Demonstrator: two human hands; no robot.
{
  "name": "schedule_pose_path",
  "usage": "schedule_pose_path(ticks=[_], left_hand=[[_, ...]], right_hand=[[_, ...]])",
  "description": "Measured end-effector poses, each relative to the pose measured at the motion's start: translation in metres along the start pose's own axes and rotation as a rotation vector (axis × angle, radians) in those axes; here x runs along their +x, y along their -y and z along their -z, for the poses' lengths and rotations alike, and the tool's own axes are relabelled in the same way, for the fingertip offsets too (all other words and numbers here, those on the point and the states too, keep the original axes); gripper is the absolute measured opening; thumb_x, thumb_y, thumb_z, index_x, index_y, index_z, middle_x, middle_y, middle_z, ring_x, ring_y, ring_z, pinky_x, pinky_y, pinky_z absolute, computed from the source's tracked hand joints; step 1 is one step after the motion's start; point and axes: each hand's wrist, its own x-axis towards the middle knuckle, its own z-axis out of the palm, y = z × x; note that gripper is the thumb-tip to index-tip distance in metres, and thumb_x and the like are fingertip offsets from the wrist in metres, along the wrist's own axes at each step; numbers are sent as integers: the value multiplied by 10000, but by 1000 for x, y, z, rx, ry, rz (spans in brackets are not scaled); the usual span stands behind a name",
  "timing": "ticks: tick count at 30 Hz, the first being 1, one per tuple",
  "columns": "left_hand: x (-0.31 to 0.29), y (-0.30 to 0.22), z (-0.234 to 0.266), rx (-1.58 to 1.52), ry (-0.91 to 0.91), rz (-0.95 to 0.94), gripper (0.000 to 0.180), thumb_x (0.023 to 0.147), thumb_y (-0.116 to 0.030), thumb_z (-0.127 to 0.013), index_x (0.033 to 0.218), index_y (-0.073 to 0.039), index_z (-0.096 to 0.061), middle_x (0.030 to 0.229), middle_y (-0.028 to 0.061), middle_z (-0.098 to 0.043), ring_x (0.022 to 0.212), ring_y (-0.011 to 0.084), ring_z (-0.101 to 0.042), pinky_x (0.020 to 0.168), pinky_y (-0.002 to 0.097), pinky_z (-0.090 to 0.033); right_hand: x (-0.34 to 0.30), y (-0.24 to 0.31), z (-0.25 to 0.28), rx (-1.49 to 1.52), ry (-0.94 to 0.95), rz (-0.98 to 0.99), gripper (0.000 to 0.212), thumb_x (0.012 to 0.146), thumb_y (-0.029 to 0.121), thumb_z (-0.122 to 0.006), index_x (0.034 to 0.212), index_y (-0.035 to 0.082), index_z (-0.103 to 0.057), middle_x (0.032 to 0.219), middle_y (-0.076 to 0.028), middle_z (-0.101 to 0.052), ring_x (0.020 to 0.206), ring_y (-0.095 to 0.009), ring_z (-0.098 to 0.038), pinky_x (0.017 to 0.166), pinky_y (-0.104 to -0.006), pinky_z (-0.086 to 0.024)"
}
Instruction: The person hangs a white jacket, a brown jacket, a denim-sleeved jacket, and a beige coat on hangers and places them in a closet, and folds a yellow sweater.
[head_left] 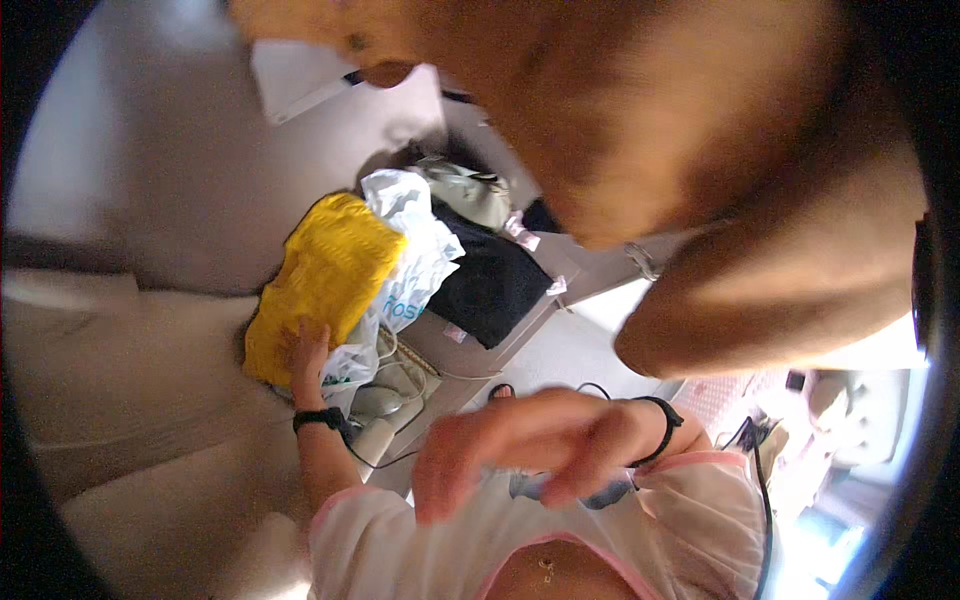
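Observation:
My left hand [307,353], below which a dark watch sits on the wrist, lies with fingers spread on a folded yellow cloth [325,265]. Beneath and beside the cloth is a crumpled white plastic bag [412,250] with blue-green lettering. My right hand [530,445] hovers in front of my chest, smeared by motion. Its fingers are bent, with a gap between them and the thumb, and nothing shows in it. A dark band [668,430] circles that wrist.
A black folded cloth [490,285] lies right of the bag, near a beige bundle [470,195]. Pale objects and a cable [385,400] are by my left wrist. Large blurred brown shapes [680,100] fill the upper right. A beige padded surface [150,370] spreads at left.

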Motion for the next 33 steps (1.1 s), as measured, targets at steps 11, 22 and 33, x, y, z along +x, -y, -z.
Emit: schedule_pose_path(ticks=[11, 22, 33], left_hand=[[-164, -170, -21, -639, -352, -371, 606, 868, -419, -423, 1334, -75, -246, 1379, 278, -17, 1271, 428, -90, 989, 514, -181], [-326, -324, -73, -573, -191, -1045, 499, 875, -216, -475, 1306, -49, -287, 1375, 289, -51, 1288, 378, -96, 1013, 413, -172], [-481, -432, -120, -469, 214, -1488, 496, 891, -286, -431, 1320, -97, -267, 1396, 239, -57, 1302, 348, -67, 1032, 432, -123]], right_hand=[[-114, 39, -147, -121, 257, 774, 410, 703, 56, -408, 1071, -123, -435, 1056, -228, -447, 990, -308, -435, 866, -403, -334], [-280, 31, -283, -491, 249, 1137, 395, 661, 41, -414, 1025, -91, -492, 1055, -215, -445, 972, -298, -436, 857, -384, -331], [-375, 7, -358, -712, 59, 1319, 420, 642, 28, -422, 1042, -71, -503, 1054, -216, -435, 971, -309, -434, 866, -379, -327]])
